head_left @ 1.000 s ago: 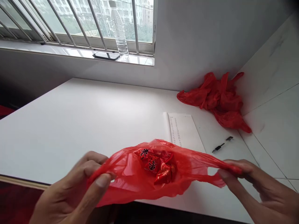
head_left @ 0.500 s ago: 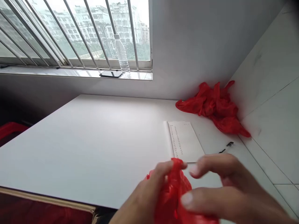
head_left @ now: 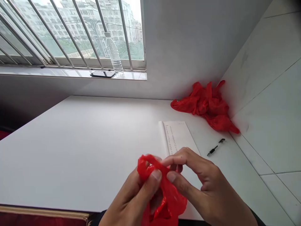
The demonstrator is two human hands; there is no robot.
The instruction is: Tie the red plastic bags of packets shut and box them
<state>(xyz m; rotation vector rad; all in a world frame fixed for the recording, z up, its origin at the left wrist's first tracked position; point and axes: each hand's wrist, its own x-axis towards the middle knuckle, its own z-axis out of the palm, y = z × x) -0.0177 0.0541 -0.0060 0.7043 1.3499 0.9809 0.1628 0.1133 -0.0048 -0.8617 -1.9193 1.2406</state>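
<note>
A crumpled red plastic bag (head_left: 174,197) is held up between both hands at the near edge of the table. My left hand (head_left: 134,196) grips it, with the thumb pressed on the front and a loop of the bag curling over the fingers. On the other side, my right hand (head_left: 199,179) pinches the bag between thumb and forefinger. The tips of some left fingers are hidden behind the plastic. Just beyond the hands lies an open notebook (head_left: 180,135) with columns of small writing, its lower part covered by my right hand.
On the white table (head_left: 94,150), a black-and-clear pen (head_left: 216,147) lies right of the notebook. A heap of red plastic bags (head_left: 209,106) fills the back right corner against the tiled wall. The windowsill holds a water bottle (head_left: 114,53) and a phone (head_left: 102,74).
My right hand has come in from being spread apart and now pinches the bag. The bag's top has been turned into a loop. The view has shifted slightly right.
</note>
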